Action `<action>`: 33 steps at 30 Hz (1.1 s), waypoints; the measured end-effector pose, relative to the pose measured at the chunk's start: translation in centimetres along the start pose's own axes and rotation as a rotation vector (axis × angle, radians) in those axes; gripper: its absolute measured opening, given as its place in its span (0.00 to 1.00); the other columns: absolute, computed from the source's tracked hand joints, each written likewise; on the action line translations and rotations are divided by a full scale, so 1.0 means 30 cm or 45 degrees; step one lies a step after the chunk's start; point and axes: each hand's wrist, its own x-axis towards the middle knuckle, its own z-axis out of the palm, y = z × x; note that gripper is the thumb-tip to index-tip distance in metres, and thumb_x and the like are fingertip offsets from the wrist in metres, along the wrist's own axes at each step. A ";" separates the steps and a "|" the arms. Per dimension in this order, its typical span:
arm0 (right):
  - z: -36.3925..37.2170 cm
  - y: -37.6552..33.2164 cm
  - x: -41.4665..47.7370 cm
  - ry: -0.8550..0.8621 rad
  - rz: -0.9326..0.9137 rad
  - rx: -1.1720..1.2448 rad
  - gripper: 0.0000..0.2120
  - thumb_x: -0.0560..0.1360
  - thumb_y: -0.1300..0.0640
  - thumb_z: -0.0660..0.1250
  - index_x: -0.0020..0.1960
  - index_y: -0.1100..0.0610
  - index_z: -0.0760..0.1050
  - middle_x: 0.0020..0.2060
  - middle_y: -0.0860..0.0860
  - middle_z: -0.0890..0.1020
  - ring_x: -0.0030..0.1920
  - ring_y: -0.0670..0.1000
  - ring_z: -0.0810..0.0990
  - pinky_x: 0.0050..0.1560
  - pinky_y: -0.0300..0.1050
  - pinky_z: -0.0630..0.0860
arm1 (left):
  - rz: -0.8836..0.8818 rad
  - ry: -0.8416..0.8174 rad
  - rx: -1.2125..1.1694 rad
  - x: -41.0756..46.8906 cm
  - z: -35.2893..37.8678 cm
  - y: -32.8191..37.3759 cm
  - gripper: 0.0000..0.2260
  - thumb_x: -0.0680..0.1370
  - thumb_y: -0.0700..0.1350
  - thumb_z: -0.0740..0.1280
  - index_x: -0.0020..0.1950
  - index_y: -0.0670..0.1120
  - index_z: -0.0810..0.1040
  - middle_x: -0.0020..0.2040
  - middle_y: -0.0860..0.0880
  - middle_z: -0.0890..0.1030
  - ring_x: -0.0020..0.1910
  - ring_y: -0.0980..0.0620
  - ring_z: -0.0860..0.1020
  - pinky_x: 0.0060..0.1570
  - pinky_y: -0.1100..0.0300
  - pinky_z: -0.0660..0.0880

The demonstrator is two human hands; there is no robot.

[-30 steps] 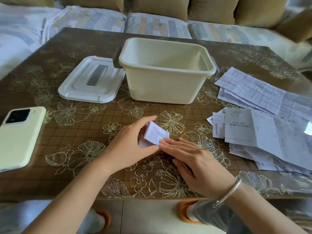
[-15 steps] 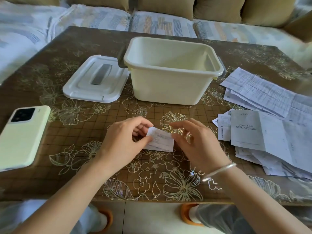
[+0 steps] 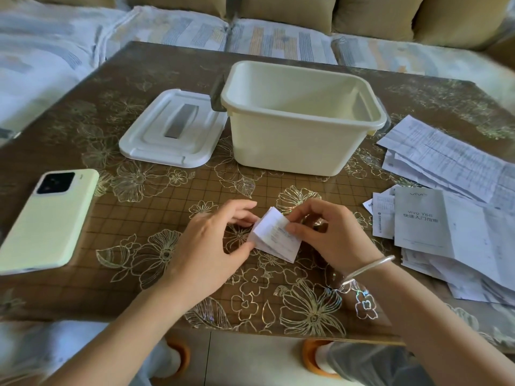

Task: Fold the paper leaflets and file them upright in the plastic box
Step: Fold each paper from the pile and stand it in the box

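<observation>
A small folded white leaflet [image 3: 274, 236] stands a little above the table in front of me, its layers fanned at the lower edge. My left hand [image 3: 211, 246] pinches its left side between thumb and fingers. My right hand [image 3: 326, 235], with a silver bangle at the wrist, pinches its right side with thumb and forefinger. Behind them stands the cream plastic box [image 3: 292, 140], open, with no paper visible inside. Its far wall and floor are only partly seen. A pile of unfolded leaflets [image 3: 446, 218] lies at the right.
The box's white lid [image 3: 172, 129] lies flat to the left of the box. A pale green phone [image 3: 47, 218] lies face down at the left. The brown flowered table [image 3: 156, 207] ends just below my wrists. A sofa with cushions runs behind.
The leaflet lay flat under my right hand's fingers a second ago. Both hands have since lifted it and folded it smaller, and my right hand has gone from pressing to pinching.
</observation>
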 end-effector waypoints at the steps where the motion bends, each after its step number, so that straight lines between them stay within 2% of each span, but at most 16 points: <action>1: -0.002 -0.001 -0.002 -0.026 -0.015 -0.003 0.06 0.71 0.56 0.74 0.42 0.47 0.78 0.35 0.40 0.80 0.32 0.39 0.75 0.32 0.30 0.69 | -0.007 0.005 -0.008 0.002 0.003 -0.001 0.25 0.71 0.45 0.75 0.68 0.51 0.73 0.55 0.64 0.80 0.55 0.69 0.73 0.65 0.67 0.62; 3: -0.009 -0.004 -0.001 -0.082 -0.038 -0.012 0.05 0.72 0.56 0.73 0.42 0.48 0.78 0.38 0.43 0.81 0.34 0.40 0.76 0.34 0.30 0.71 | -0.017 0.010 0.044 0.005 0.009 0.003 0.24 0.72 0.47 0.74 0.67 0.53 0.74 0.54 0.65 0.80 0.56 0.68 0.70 0.63 0.73 0.57; 6: -0.011 -0.008 0.013 -0.141 -0.012 -0.043 0.04 0.72 0.56 0.72 0.43 0.49 0.78 0.38 0.44 0.82 0.38 0.45 0.79 0.39 0.35 0.76 | 0.003 -0.009 0.085 0.005 0.009 0.008 0.23 0.71 0.46 0.74 0.65 0.54 0.75 0.52 0.69 0.75 0.56 0.62 0.73 0.59 0.67 0.61; 8: -0.001 -0.011 0.024 -0.135 -0.005 -0.173 0.04 0.71 0.51 0.72 0.42 0.46 0.77 0.37 0.43 0.81 0.38 0.45 0.79 0.42 0.43 0.78 | 0.013 -0.016 0.097 0.004 0.005 0.008 0.23 0.70 0.46 0.74 0.64 0.53 0.76 0.52 0.71 0.72 0.55 0.62 0.73 0.58 0.66 0.62; 10: 0.013 -0.018 0.030 -0.126 -0.021 -0.320 0.06 0.71 0.46 0.71 0.42 0.44 0.75 0.36 0.41 0.80 0.38 0.44 0.78 0.42 0.48 0.78 | 0.042 0.001 0.106 0.001 0.002 0.012 0.22 0.70 0.46 0.75 0.64 0.52 0.77 0.51 0.72 0.70 0.54 0.63 0.71 0.57 0.62 0.64; 14: 0.024 -0.026 0.017 -0.096 -0.047 -0.405 0.07 0.72 0.45 0.70 0.42 0.43 0.72 0.34 0.40 0.78 0.36 0.44 0.77 0.40 0.49 0.78 | 0.075 0.052 0.124 -0.007 0.001 0.010 0.21 0.70 0.42 0.76 0.62 0.50 0.79 0.50 0.74 0.64 0.50 0.69 0.63 0.54 0.68 0.62; 16: 0.028 -0.029 0.009 -0.062 -0.059 -0.381 0.07 0.71 0.45 0.71 0.42 0.43 0.73 0.34 0.40 0.78 0.36 0.44 0.77 0.39 0.49 0.78 | 0.058 0.001 0.103 -0.009 -0.003 -0.006 0.22 0.71 0.41 0.74 0.64 0.52 0.77 0.51 0.72 0.68 0.53 0.67 0.67 0.57 0.65 0.64; 18: 0.033 -0.033 0.004 -0.038 -0.057 -0.352 0.06 0.71 0.46 0.72 0.42 0.43 0.74 0.34 0.41 0.79 0.36 0.45 0.77 0.39 0.49 0.78 | 0.040 -0.060 0.057 -0.014 -0.010 -0.022 0.21 0.73 0.41 0.71 0.65 0.55 0.76 0.54 0.66 0.74 0.58 0.63 0.71 0.63 0.62 0.64; 20: 0.038 -0.031 0.002 -0.025 -0.057 -0.353 0.06 0.71 0.46 0.71 0.42 0.43 0.75 0.34 0.42 0.79 0.36 0.45 0.76 0.39 0.49 0.77 | 0.044 -0.058 0.021 -0.018 -0.013 -0.029 0.18 0.74 0.45 0.66 0.64 0.56 0.76 0.56 0.63 0.76 0.59 0.63 0.72 0.64 0.64 0.64; 23: 0.047 -0.025 -0.003 0.007 -0.089 -0.382 0.05 0.71 0.45 0.71 0.44 0.44 0.76 0.33 0.41 0.78 0.36 0.43 0.74 0.37 0.47 0.76 | 0.071 0.035 0.023 -0.007 -0.007 -0.019 0.13 0.77 0.49 0.65 0.60 0.53 0.80 0.57 0.63 0.77 0.58 0.64 0.72 0.61 0.69 0.65; 26: 0.055 -0.020 -0.008 0.050 -0.138 -0.401 0.06 0.71 0.44 0.70 0.44 0.44 0.77 0.32 0.41 0.77 0.37 0.44 0.74 0.35 0.44 0.74 | 0.146 0.100 0.155 0.013 0.015 -0.005 0.11 0.73 0.52 0.69 0.53 0.52 0.83 0.52 0.58 0.79 0.55 0.57 0.72 0.56 0.62 0.68; 29: 0.061 -0.015 -0.015 0.090 -0.166 -0.449 0.06 0.71 0.45 0.70 0.45 0.45 0.77 0.33 0.40 0.75 0.38 0.44 0.72 0.35 0.41 0.70 | 0.145 0.118 0.260 0.023 0.040 -0.001 0.09 0.69 0.55 0.73 0.46 0.54 0.83 0.46 0.59 0.80 0.52 0.53 0.72 0.52 0.58 0.61; 33: 0.069 -0.010 -0.031 0.156 -0.255 -0.630 0.11 0.72 0.41 0.66 0.47 0.47 0.76 0.38 0.43 0.76 0.41 0.45 0.72 0.35 0.42 0.71 | 0.113 0.105 0.281 0.024 0.051 -0.001 0.08 0.69 0.55 0.74 0.45 0.55 0.81 0.46 0.60 0.80 0.52 0.53 0.72 0.48 0.59 0.58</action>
